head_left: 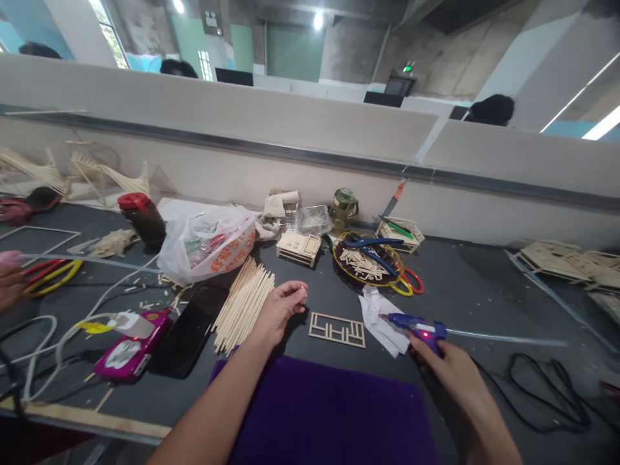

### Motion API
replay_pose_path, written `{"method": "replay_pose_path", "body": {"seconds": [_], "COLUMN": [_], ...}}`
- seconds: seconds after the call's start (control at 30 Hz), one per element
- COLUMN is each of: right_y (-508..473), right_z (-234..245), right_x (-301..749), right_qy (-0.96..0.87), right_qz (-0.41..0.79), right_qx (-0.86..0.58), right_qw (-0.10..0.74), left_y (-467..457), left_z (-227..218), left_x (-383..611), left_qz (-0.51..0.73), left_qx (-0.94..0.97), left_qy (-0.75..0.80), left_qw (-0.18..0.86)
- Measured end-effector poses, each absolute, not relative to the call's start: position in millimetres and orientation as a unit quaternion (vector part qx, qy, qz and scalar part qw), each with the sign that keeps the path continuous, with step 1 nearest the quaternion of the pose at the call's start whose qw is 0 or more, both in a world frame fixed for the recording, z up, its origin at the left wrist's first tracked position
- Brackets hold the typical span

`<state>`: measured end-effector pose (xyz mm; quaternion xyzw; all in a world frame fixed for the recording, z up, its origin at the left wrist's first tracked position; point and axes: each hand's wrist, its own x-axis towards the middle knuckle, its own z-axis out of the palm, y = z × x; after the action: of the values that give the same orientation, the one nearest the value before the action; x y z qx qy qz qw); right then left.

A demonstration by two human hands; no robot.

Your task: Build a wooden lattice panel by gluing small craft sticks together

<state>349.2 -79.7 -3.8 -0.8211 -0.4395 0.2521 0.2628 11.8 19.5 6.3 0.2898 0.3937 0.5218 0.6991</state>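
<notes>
Glue gun: held in the right hand (450, 365), fingers wrapped around the handle of the blue glue gun (419, 325), red light lit. Nozzle is pointed left, over the white paper (383, 326); whether it's touching can't be told.
Gun handling: probably light and stiff, best gripped by the handle; the nozzle should be treated as hot. A bit of drag might be expected from the long clear glue stick (504, 336) poking out the back.
Left hand: thumb and fingertips are pinched together on the left hand (283, 307), raised near the frame. Might be a tiny bit in there, can't tell.
Wooden frame: the little wooden frame (338, 341) is laid flat on the bench (460, 284), between the two hands, just right of the left fingertips and left of the paper. Looks feather-light, stiff but fragile; best taken by the outer edges, since the thin inner bars could be snapped.
Stick pile: the wooden sticks (245, 303) are heaped left of the left hand, partly covered by it. Light, likely easily rolled, best picked up singly mid-length.
</notes>
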Motion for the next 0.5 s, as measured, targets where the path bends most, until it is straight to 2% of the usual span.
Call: {"method": "replay_pose_path", "body": {"seconds": [0.1,0.17,0.3,0.5], "right_y": [-81,-75,-33,48], "right_z": [11,27,56,74], "right_x": [352,353,358,364], "right_qy": [-0.493,-0.510,-0.578,-0.641], "right_qz": [0.150,0.082,-0.040,-0.021], "right_qx": [-0.852,-0.854,-0.812,-0.760], "right_qw": [0.095,0.061,0.074,0.108], "left_y": [19,19,19,20], "left_z": [7,9,10,3], "left_x": [12,11,12,11], "left_qz": [0.534,0.536,0.526,0.539], "left_qx": [0.296,0.296,0.302,0.344], "left_qy": [0.408,0.418,0.427,0.417], "left_qw": [0.679,0.671,0.671,0.646]}}
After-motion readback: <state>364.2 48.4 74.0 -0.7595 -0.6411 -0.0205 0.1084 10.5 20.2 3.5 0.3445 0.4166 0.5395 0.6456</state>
